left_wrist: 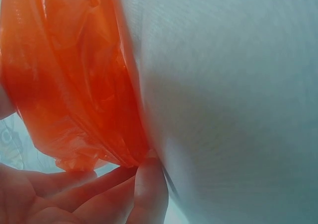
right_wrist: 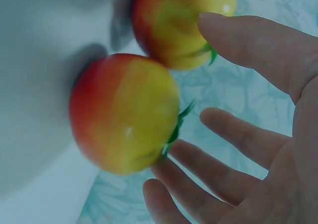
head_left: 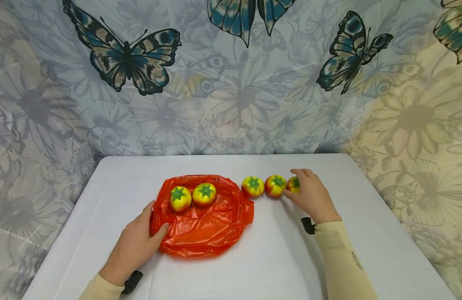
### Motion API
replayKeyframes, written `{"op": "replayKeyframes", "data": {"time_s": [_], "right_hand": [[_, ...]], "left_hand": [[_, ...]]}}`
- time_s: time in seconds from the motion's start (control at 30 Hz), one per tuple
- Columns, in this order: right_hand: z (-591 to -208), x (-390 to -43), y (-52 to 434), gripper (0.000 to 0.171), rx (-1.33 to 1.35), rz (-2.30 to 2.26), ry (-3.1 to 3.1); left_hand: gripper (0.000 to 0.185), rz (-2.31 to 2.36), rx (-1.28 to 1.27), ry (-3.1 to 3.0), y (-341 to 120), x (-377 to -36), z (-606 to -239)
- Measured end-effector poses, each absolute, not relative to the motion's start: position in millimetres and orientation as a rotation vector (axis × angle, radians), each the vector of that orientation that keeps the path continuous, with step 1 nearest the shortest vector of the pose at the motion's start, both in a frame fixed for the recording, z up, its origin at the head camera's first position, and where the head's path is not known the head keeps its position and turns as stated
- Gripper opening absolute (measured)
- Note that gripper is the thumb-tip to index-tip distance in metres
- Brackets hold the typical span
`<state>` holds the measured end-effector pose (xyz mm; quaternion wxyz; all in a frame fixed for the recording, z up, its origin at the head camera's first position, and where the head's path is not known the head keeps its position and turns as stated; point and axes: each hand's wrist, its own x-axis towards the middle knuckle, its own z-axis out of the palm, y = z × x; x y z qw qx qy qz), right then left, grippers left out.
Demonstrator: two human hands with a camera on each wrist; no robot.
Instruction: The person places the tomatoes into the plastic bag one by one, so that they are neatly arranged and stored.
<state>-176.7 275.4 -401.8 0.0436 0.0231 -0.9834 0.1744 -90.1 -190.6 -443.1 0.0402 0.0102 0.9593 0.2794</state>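
A red plastic bag (head_left: pixel 201 237) lies spread on the table, with two toy tomatoes (head_left: pixel 180 199) on it near its back left. My left hand (head_left: pixel 135 239) holds the bag's left edge, thumb over the rim and fingers on the outer side; in the left wrist view the fingers (left_wrist: pixel 149 189) meet the orange-red plastic (left_wrist: pixel 74 80). To the right of the bag stand three yellow-red tomatoes (head_left: pixel 252 187) in a row, green leaves on top. My right hand (head_left: pixel 311 196) spreads around the rightmost tomato (head_left: pixel 293 184) and partly hides it. In the right wrist view, fingers reach behind a tomato (right_wrist: pixel 124 113) without gripping it.
Everything rests on a white-covered table (head_left: pixel 283 258). A butterfly-and-flower cloth (head_left: pixel 238 100) hangs behind and at both sides of it. Dark wrist devices (head_left: pixel 307 225) are worn at the sleeves.
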Motion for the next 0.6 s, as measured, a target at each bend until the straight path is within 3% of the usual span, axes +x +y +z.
{"op": "replayKeyframes", "data": {"time_s": [0.6], "right_hand": [[-413.6,-183.3,291.8,0.077,-0.004,0.565,-3.082]], "left_hand": [[0.088,0.857,0.042,2.956,-189.9,-89.0,-441.7]]}}
